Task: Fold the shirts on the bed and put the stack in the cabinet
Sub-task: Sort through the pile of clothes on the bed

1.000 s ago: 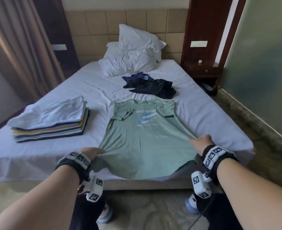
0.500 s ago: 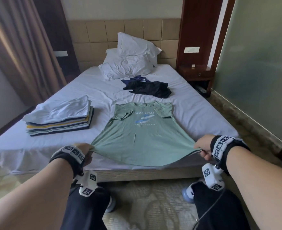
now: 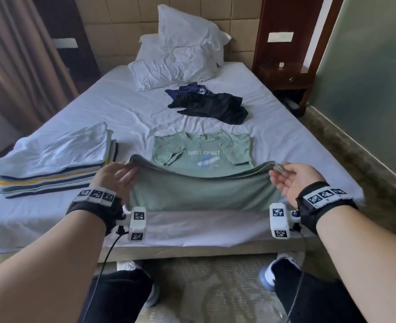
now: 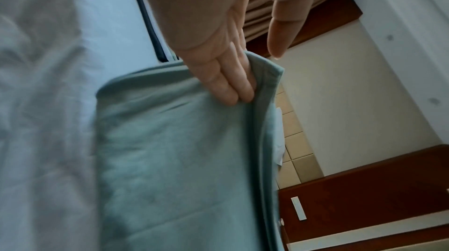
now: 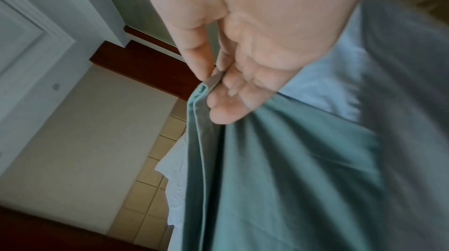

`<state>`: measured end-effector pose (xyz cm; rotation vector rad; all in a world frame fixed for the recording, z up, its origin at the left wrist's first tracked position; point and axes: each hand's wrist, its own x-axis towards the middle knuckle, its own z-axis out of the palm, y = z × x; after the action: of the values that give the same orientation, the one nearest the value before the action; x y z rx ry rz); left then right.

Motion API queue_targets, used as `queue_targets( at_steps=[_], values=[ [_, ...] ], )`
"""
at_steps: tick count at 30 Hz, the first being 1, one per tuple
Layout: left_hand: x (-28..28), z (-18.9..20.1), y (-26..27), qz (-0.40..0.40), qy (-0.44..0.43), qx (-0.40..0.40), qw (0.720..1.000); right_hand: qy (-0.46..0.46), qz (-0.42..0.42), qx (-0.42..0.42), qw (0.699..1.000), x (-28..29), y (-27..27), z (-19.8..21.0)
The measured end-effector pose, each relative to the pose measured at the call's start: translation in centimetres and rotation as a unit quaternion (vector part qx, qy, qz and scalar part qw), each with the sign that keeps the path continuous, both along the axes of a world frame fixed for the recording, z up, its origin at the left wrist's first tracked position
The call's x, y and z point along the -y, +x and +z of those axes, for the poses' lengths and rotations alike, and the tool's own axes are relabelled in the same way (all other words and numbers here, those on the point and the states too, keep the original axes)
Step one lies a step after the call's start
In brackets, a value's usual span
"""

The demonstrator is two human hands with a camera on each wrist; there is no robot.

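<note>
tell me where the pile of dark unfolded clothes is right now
In the head view the dark clothes lie crumpled on the white sheet, right of centre, just in front of the pillows and beyond the green shirt.

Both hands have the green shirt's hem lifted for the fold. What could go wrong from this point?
1. The left hand holds its corner of the green shirt with the thumb apart in the left wrist view; that corner may slip.
2. The hem sags between the left hand and the right hand, so the fold could land uneven or wrinkled.
</note>
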<state>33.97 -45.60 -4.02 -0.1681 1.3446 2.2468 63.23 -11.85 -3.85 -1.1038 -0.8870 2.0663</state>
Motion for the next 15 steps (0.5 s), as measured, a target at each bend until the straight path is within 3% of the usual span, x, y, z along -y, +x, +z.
queue_targets(
  at_steps=[6,15],
  values=[
    [-7.2,-3.1,-7.9,-0.009,-0.049,-0.019,0.999,0.001,-0.003,-0.005,1.000,-6.8,-8.5,-2.6],
    [-14.7,-3.2,-17.2,0.009,-0.121,0.006,0.993,-0.003,0.025,0.005,1.000,-15.0,-19.0,-3.4]
  ],
)
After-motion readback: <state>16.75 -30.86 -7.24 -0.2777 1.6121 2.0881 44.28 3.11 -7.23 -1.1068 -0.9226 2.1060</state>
